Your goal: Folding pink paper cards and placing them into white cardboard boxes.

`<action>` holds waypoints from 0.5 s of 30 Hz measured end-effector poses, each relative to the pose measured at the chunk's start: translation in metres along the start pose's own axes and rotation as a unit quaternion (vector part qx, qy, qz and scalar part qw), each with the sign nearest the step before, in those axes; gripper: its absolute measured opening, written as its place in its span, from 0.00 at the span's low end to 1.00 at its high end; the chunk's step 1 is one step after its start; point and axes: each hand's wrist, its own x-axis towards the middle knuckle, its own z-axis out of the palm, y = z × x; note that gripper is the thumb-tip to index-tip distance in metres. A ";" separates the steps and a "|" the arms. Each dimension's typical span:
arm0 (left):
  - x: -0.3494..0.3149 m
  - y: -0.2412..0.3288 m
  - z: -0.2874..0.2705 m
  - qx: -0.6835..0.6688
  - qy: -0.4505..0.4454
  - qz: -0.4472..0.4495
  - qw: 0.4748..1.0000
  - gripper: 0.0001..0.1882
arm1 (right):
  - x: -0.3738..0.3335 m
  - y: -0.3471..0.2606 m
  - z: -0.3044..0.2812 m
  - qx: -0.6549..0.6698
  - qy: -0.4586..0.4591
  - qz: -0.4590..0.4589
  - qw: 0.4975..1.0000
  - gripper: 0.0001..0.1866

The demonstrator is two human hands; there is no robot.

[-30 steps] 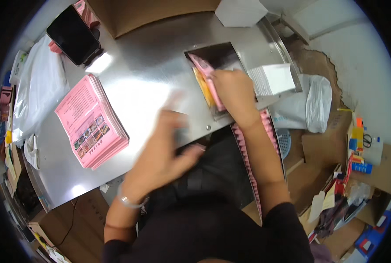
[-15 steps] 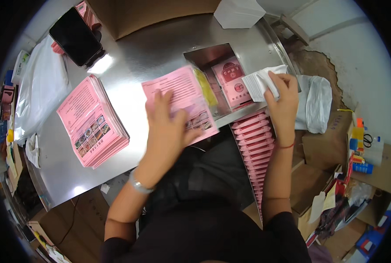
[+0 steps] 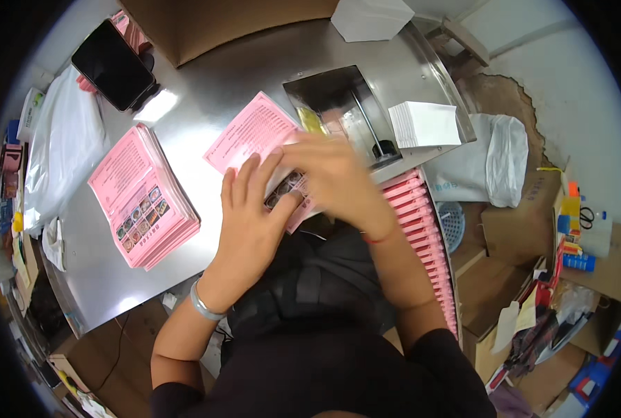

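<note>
Steel table (image 3: 206,76), shiny, takes up most of the view; its far edge is hidden under a brown cardboard box (image 3: 206,21), near edge runs just in front of the person's torso. Bare metal between the stack and the loose sheet is the only open room; table's left end is crowded by a white plastic bag (image 3: 63,150). Square recess (image 3: 342,104) sunk in the tabletop, contents dark, hard to make out.

Pink leaflet stack (image 3: 140,195) sits left of centre, small photo strip along its near edge, text too small to tell. Row of pink packets (image 3: 425,230) hangs off the table's right edge, lower part cut off behind the right arm. White paper block (image 3: 425,124) by the recess. Black phone (image 3: 112,64) far left corner.

Single pink leaflet (image 3: 251,132) lies at centre near the front edge, near half covered by both hands. Left hand (image 3: 251,223) flat, fingers spread, pressing on it. Right hand (image 3: 328,174) blurred over its right side, fingers look curled; whether it pinches the sheet — can't tell.
</note>
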 end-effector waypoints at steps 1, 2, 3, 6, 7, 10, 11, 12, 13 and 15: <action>0.002 -0.003 -0.001 0.013 -0.019 -0.056 0.998 0.21 | -0.009 0.008 -0.019 -0.063 0.147 0.035 0.987 0.16; 0.004 -0.006 -0.002 0.027 -0.039 -0.116 0.992 0.23 | -0.014 -0.005 -0.039 -0.015 0.251 0.300 0.920 0.14; 0.017 -0.006 -0.008 0.080 -0.011 -0.153 0.985 0.30 | -0.026 0.021 -0.060 -0.298 0.280 0.213 0.887 0.12; 0.048 -0.009 -0.008 0.143 -0.034 -0.060 0.987 0.39 | -0.038 0.044 -0.057 -0.438 0.167 0.223 0.855 0.11; 0.053 -0.014 -0.004 0.145 -0.033 -0.067 0.987 0.39 | -0.040 0.045 -0.056 -0.413 0.159 0.232 0.866 0.12; 0.052 -0.020 -0.001 0.109 -0.056 -0.084 0.989 0.36 | -0.045 0.040 -0.065 -0.377 0.153 0.220 0.887 0.12; 0.042 -0.018 -0.007 0.132 -0.033 -0.099 0.986 0.36 | -0.048 0.038 -0.070 -0.344 0.147 0.223 0.900 0.13; 0.033 -0.012 -0.012 0.151 -0.008 -0.112 0.982 0.35 | -0.051 0.038 -0.077 -0.314 0.140 0.226 0.911 0.14; 0.027 -0.005 -0.017 0.154 -0.041 -0.109 0.981 0.33 | -0.055 0.039 -0.087 -0.285 0.132 0.218 0.924 0.15; 0.006 0.004 -0.017 0.134 -0.040 -0.103 0.985 0.29 | -0.056 0.040 -0.092 -0.270 0.121 0.196 0.935 0.16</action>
